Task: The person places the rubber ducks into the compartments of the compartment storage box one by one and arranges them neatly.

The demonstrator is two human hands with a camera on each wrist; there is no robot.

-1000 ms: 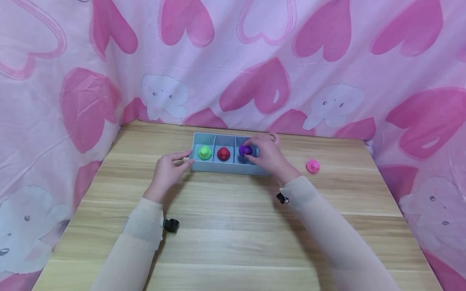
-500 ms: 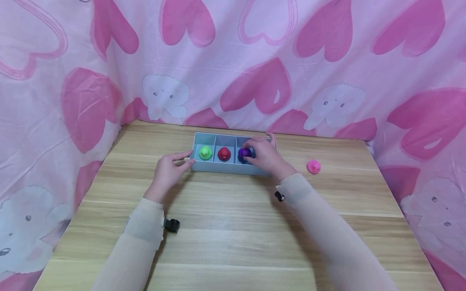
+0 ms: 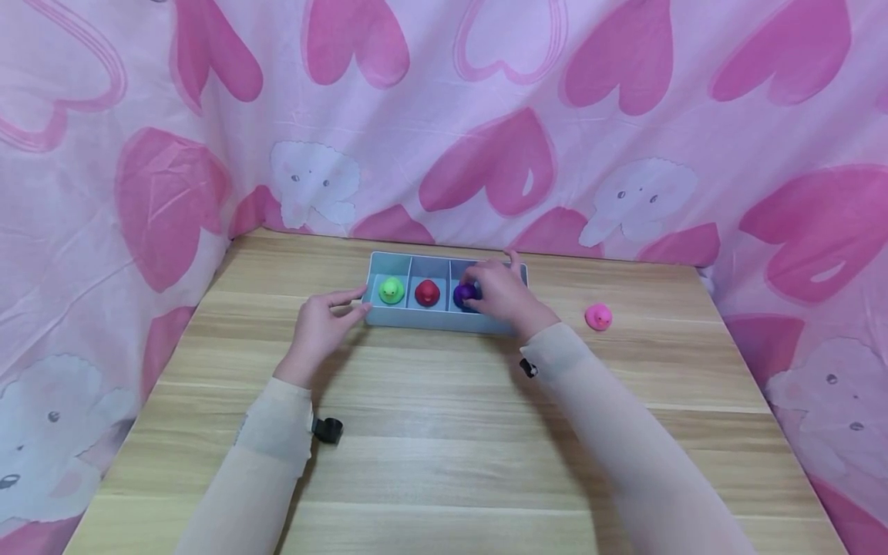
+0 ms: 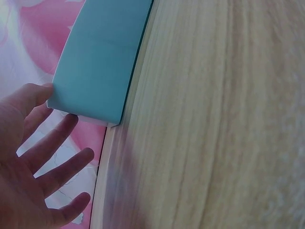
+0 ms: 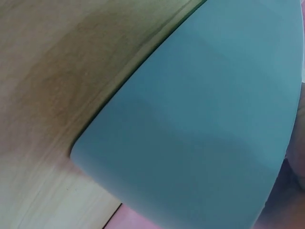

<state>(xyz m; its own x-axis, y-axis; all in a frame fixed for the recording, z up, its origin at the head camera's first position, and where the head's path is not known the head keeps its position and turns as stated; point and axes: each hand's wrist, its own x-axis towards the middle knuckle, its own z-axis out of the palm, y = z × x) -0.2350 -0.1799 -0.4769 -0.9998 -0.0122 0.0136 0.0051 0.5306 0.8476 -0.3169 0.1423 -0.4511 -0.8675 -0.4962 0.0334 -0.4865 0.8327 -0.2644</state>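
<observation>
A light blue box (image 3: 437, 319) with three compartments stands near the table's back edge. My left hand (image 3: 317, 331) touches its left front corner with thumb and finger, the other fingers spread, as the left wrist view (image 4: 28, 162) shows. In the left compartment sits a green toy duck (image 3: 391, 290), and in the middle one a red toy duck (image 3: 427, 293). My right hand (image 3: 505, 291) reaches into the right compartment and pinches a purple toy duck (image 3: 465, 294), partly hidden by the fingers. The right wrist view shows mostly the box's outer wall (image 5: 200, 124).
A pink toy duck (image 3: 599, 317) lies on the wooden table (image 3: 416, 447) to the right of the box. A pink curtain with hearts (image 3: 486, 169) hangs right behind the table and along both sides.
My right hand has moved slightly left and lower with the purple duck, which now sits deeper in the right compartment. My left hand stays at the box's corner.
</observation>
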